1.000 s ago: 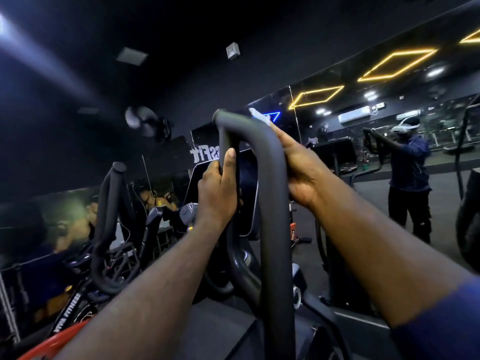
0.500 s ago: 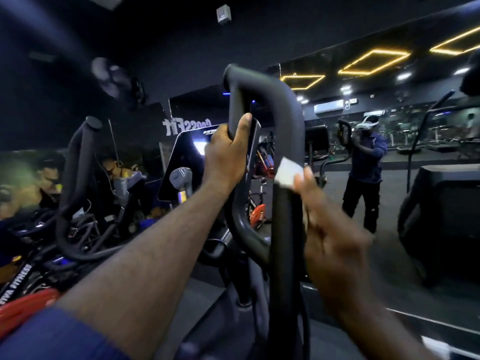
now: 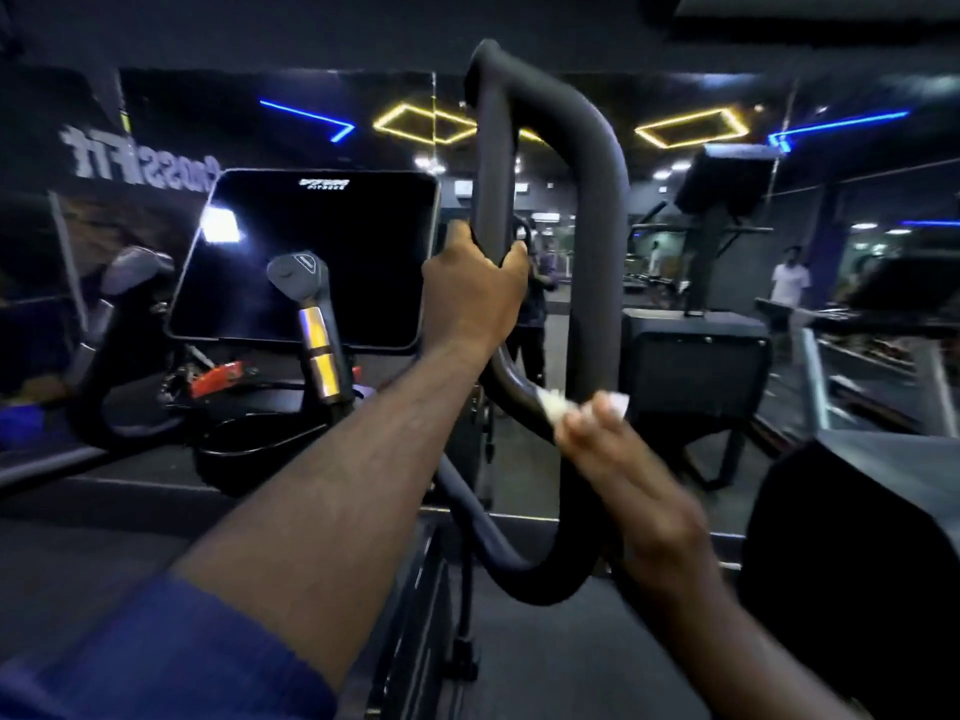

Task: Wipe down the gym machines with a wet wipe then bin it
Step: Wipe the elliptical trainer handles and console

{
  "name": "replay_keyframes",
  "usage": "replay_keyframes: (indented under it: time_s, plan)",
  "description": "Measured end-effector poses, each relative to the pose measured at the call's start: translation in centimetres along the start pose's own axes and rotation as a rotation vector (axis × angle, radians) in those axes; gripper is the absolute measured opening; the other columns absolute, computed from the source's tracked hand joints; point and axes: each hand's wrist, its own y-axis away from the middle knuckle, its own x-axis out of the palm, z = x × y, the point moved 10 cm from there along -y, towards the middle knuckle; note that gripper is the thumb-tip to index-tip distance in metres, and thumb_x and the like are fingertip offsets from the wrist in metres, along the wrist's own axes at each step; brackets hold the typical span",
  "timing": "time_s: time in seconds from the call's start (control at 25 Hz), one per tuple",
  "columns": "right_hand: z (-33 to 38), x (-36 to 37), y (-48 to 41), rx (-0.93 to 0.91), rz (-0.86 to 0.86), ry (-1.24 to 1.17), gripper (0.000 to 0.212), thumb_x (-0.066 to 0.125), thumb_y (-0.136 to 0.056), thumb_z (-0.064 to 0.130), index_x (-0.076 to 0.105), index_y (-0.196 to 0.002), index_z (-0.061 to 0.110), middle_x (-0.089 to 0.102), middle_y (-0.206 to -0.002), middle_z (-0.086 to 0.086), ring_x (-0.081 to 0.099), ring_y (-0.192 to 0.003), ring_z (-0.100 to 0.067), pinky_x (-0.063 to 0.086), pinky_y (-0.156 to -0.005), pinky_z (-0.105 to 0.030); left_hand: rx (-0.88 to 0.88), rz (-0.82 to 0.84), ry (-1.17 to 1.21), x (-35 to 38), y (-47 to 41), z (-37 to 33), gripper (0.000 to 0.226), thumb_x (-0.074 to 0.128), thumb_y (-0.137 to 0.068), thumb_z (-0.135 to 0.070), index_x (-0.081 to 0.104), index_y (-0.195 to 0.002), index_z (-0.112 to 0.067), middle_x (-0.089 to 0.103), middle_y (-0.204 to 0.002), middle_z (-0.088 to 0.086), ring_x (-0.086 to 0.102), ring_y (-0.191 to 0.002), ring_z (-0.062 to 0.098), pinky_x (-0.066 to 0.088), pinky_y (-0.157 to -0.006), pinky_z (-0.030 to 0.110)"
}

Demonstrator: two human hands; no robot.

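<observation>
A black looped handlebar (image 3: 592,210) of a gym machine rises in front of me. My left hand (image 3: 475,298) grips the loop's left bar about halfway up. My right hand (image 3: 628,475) wraps a white wet wipe (image 3: 553,405) around the right bar, low on the loop. The wipe's ends stick out on both sides of the bar above my fingers. No bin is in view.
The machine's dark console screen (image 3: 311,257) and a grey lever (image 3: 304,304) stand to the left. A wall mirror (image 3: 831,252) ahead reflects treadmills and people. Another dark machine body (image 3: 857,563) sits close at the lower right.
My right hand has slid the wipe from the top of the loop down the right bar. My left hand keeps its grip on the left bar. The view has tilted down and turned right.
</observation>
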Motion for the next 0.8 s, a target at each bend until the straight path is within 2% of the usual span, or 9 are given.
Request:
replay_keyframes:
  time_s: [0.12,0.2,0.32,0.4,0.52,0.6,0.68,0.72,0.8]
  plan:
    - [2.8,0.4,4.1,-0.085,0.132,0.050,0.038,0.037,-0.109,0.000,0.059,-0.140,-0.002,0.053,-0.153,-0.011,0.042,-0.150,-0.030,0.039,-0.120,-0.049,-0.012,0.020,0.075,0.1,1.4,0.5,0.037,0.069,-0.094,-0.037,0.060,-0.118,-0.009,0.068,-0.094,0.003,0.061,-0.075,0.020,0.048,-0.067,0.028]
    - [3.0,-0.1,2.1,-0.132,0.169,0.115,0.037,0.040,-0.109,0.001,0.058,-0.142,-0.002,0.053,-0.152,-0.012,0.042,-0.150,-0.030,0.038,-0.121,-0.047,-0.022,0.027,0.068,-0.2,1.8,0.5,0.035,0.068,-0.094,-0.034,0.058,-0.116,-0.009,0.065,-0.091,0.002,0.056,-0.071,0.019,0.044,-0.063,0.027]
    - [2.6,0.0,-0.8,-0.067,0.141,0.176,0.041,0.050,-0.105,-0.005,0.053,-0.146,-0.003,0.048,-0.156,-0.015,0.034,-0.154,-0.029,0.031,-0.125,-0.047,-0.032,0.039,0.045,-0.7,2.7,0.5,0.034,0.067,-0.095,-0.033,0.056,-0.117,-0.009,0.058,-0.089,0.000,0.052,-0.068,0.019,0.038,-0.057,0.026]
    - [3.2,1.6,1.1,-0.014,0.173,0.195,0.038,0.043,-0.108,-0.003,0.054,-0.145,-0.004,0.049,-0.155,-0.015,0.033,-0.155,-0.029,0.029,-0.126,-0.048,-0.045,0.071,0.011,-1.0,3.2,0.5,0.034,0.066,-0.094,-0.031,0.055,-0.118,-0.010,0.056,-0.089,0.000,0.052,-0.071,0.022,0.037,-0.060,0.028]
    - [5.1,1.8,5.4,-0.091,0.243,0.120,0.048,0.021,-0.115,0.012,0.060,-0.140,-0.003,0.053,-0.153,-0.011,0.037,-0.152,-0.026,0.034,-0.123,-0.049,-0.074,0.119,-0.046,-1.1,3.6,0.9,0.034,0.064,-0.092,-0.028,0.053,-0.120,-0.011,0.051,-0.081,-0.006,0.050,-0.071,0.022,0.037,-0.060,0.029]
    - [4.5,-0.5,4.9,-0.063,0.162,0.044,0.044,0.026,-0.114,0.009,0.061,-0.139,-0.001,0.056,-0.151,-0.009,0.045,-0.148,-0.026,0.039,-0.121,-0.047,-0.089,0.125,-0.034,-0.9,3.8,1.1,0.033,0.064,-0.091,-0.029,0.054,-0.118,-0.013,0.048,-0.077,-0.008,0.052,-0.069,0.022,0.036,-0.060,0.029]
    - [0.2,-2.4,2.8,0.263,-0.130,-0.088,0.038,0.040,-0.109,0.001,0.065,-0.137,0.005,0.063,-0.144,-0.005,0.056,-0.139,-0.021,0.043,-0.118,-0.041,-0.109,0.114,0.001,-0.6,3.9,1.4,0.030,0.064,-0.090,-0.029,0.056,-0.114,-0.013,0.054,-0.082,-0.005,0.056,-0.070,0.021,0.036,-0.059,0.029]
    - [-3.2,-2.3,2.5,0.541,-0.284,-0.292,0.038,0.046,-0.107,-0.001,0.066,-0.137,0.010,0.068,-0.138,-0.001,0.060,-0.134,-0.016,0.047,-0.115,-0.038,-0.122,0.109,0.015,-0.6,3.9,1.5,0.029,0.064,-0.089,-0.029,0.057,-0.112,-0.014,0.057,-0.084,-0.005,0.057,-0.072,0.021,0.038,-0.061,0.029]
    - [-6.0,2.1,2.8,0.950,-0.378,-0.827,0.036,0.050,-0.107,0.001,0.068,-0.135,0.014,0.075,-0.125,0.000,0.067,-0.122,-0.016,0.053,-0.105,-0.034,-0.137,0.116,0.030,-0.6,3.9,1.7,0.026,0.065,-0.089,-0.030,0.060,-0.111,-0.015,0.057,-0.083,-0.008,0.057,-0.072,0.017,0.039,-0.060,0.029]
